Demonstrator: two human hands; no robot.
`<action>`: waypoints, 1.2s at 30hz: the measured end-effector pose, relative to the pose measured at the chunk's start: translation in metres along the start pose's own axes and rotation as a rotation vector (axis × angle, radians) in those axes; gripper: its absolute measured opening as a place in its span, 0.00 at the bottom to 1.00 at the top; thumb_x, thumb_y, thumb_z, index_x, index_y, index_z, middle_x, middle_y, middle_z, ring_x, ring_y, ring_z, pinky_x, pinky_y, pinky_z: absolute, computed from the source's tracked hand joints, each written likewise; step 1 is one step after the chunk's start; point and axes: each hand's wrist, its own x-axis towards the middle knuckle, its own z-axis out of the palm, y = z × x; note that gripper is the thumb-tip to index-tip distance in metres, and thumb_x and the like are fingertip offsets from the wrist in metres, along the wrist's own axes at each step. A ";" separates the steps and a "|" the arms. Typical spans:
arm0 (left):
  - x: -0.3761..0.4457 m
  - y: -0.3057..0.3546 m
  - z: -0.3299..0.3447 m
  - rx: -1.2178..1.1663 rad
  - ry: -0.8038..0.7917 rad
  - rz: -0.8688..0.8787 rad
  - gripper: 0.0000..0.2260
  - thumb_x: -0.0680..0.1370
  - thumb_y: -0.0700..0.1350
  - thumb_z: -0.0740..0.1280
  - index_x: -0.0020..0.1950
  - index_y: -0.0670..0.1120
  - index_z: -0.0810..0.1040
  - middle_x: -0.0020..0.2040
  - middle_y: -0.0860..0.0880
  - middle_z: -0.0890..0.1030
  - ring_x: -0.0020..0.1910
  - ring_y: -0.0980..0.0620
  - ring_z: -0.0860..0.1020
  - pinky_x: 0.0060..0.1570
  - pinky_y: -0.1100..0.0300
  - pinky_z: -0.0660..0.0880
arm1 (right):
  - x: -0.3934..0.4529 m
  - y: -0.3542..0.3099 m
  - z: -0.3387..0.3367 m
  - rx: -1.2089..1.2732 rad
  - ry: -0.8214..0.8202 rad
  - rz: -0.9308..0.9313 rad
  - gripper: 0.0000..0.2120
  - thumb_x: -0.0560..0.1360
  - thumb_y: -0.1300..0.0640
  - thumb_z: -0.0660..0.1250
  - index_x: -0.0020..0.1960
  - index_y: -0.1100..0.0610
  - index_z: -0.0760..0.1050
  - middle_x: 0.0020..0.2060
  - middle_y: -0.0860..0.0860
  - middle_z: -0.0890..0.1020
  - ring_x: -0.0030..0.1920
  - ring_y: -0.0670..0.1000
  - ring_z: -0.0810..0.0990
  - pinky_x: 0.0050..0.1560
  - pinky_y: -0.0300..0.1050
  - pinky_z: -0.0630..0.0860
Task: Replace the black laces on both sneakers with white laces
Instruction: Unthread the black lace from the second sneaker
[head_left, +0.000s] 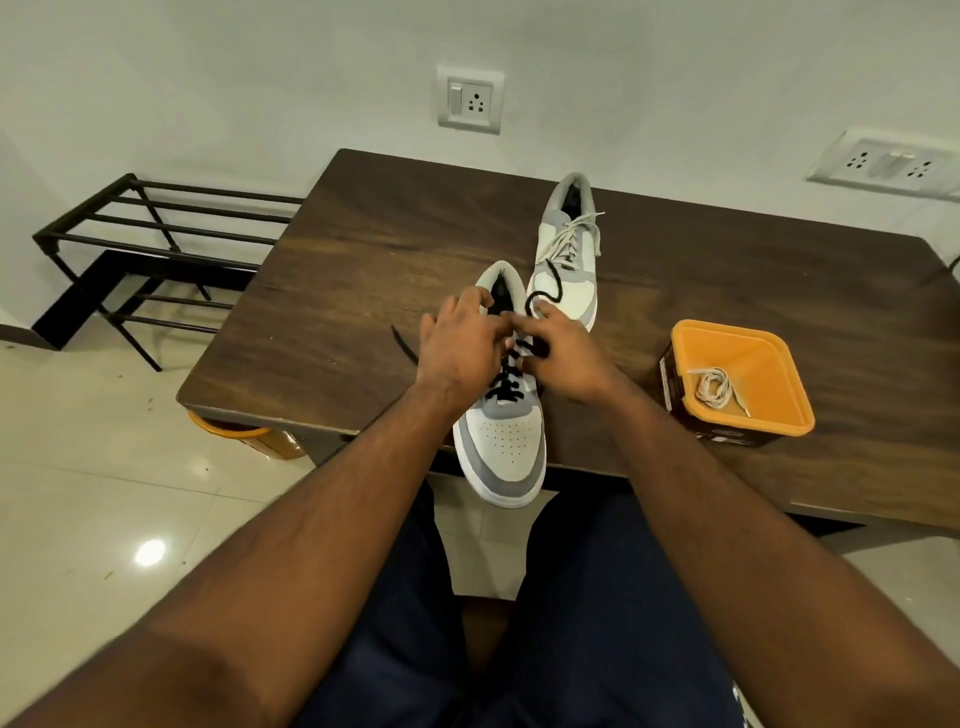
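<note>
Near sneaker (503, 441) sits on the dark wood surface (363, 249), toe overhanging the near edge toward the seated person; heel end points far. It carries a black lace (506, 382) through the lower eyelets; one loose end trails left on the surface, the other loops up past the tongue over the toe of the second shoe.

Left hand (460, 345) lies over the left side of the near sneaker's throat, fingers curled in at the upper eyelets and pinching the black lace; exact contact point is hidden by the fingers. Right hand (558, 358) is at the right side of the same throat, thumb and fingers closed on a bunched part of the black lace.

Far sneaker (569, 265) lies just beyond and to the right, toe touching or almost touching the near one's collar; it is threaded with a white lace (569, 236), ends loose at the top.

Right of the hands, an orange tub (740, 384) stands on the surface; a coiled white lace (714, 387) lies inside it.

Far left, a black metal rack (150, 244) stands on the tiled floor; a wall socket (470, 98) is above the surface's far edge.
</note>
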 end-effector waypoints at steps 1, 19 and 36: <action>0.002 -0.002 0.000 0.018 0.007 0.023 0.11 0.80 0.50 0.64 0.60 0.54 0.81 0.65 0.50 0.70 0.63 0.48 0.67 0.60 0.51 0.65 | 0.000 -0.002 0.002 -0.028 -0.002 -0.037 0.25 0.73 0.63 0.69 0.69 0.50 0.73 0.61 0.50 0.71 0.64 0.55 0.72 0.67 0.46 0.68; 0.001 0.004 -0.005 -0.071 -0.070 -0.052 0.11 0.78 0.53 0.66 0.58 0.53 0.81 0.77 0.47 0.58 0.76 0.43 0.54 0.71 0.41 0.57 | 0.000 0.008 0.004 0.127 0.082 0.056 0.13 0.69 0.59 0.75 0.52 0.51 0.77 0.45 0.48 0.82 0.47 0.49 0.81 0.50 0.45 0.78; 0.006 0.012 -0.002 -0.033 -0.056 -0.147 0.06 0.78 0.52 0.66 0.52 0.53 0.81 0.80 0.47 0.45 0.78 0.40 0.37 0.72 0.35 0.42 | -0.003 0.005 0.002 0.109 0.087 0.068 0.13 0.70 0.60 0.75 0.52 0.53 0.77 0.34 0.40 0.75 0.33 0.36 0.73 0.35 0.28 0.66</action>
